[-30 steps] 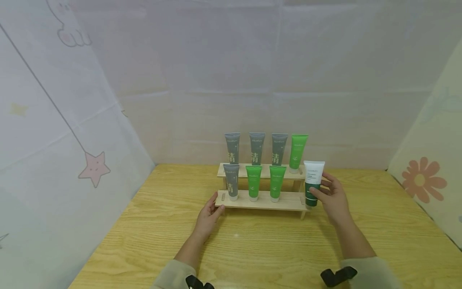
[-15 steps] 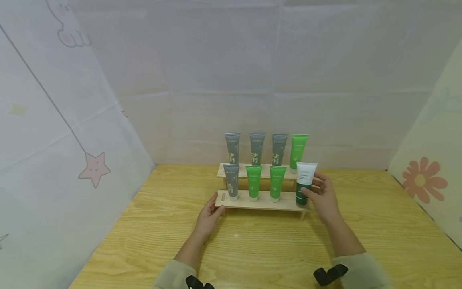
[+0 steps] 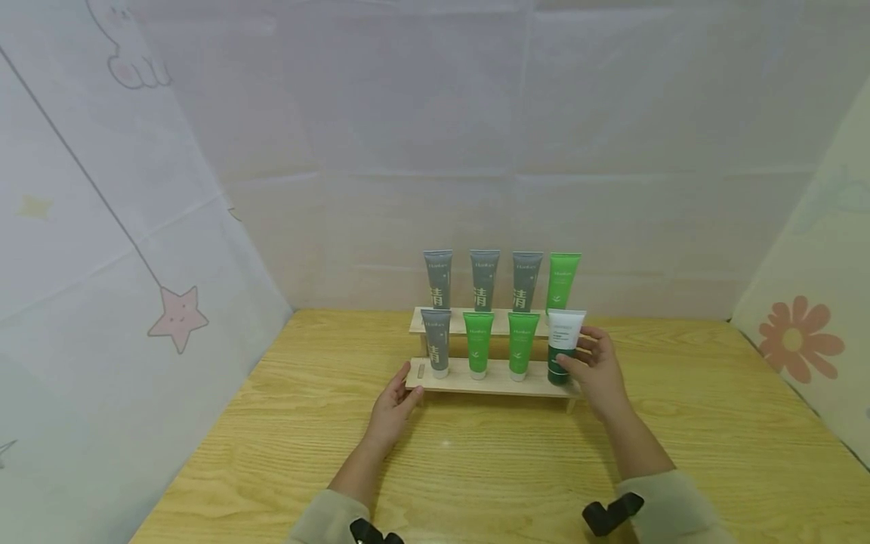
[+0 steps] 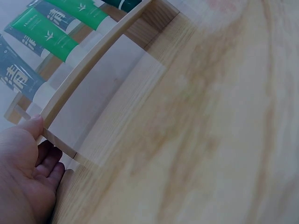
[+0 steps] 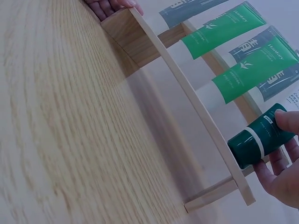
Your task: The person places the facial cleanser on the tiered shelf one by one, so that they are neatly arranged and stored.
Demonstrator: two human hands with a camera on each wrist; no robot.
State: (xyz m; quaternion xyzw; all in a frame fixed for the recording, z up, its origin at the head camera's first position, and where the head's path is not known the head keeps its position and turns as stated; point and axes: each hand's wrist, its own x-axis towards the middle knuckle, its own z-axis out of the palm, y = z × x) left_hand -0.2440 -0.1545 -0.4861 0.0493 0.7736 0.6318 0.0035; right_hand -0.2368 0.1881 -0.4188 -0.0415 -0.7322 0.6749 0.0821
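Observation:
A white and dark-green squeeze tube (image 3: 565, 336) stands cap down at the right end of the lower tier. My right hand (image 3: 596, 372) pinches it between thumb and fingers from the right. In the right wrist view the tube's green cap (image 5: 245, 148) meets the shelf board. At the other end, my left hand (image 3: 390, 414) grips the two-tier wooden rack (image 3: 496, 381), its thumb at the board's end and the other fingers below. On the lower tier, left of the held tube, are a grey tube (image 3: 436, 341) and two green tubes (image 3: 479, 341).
Behind, the upper tier carries several grey tubes (image 3: 483, 279) and one green tube (image 3: 562, 279). The rack stands on a wood-grain table (image 3: 462, 468), with a pale cloth backdrop (image 3: 421, 151) along its back and sides.
My right hand has carried the white and green tube leftward and slightly down, from beside the rack's right end onto the lower tier. My left hand stays where it was.

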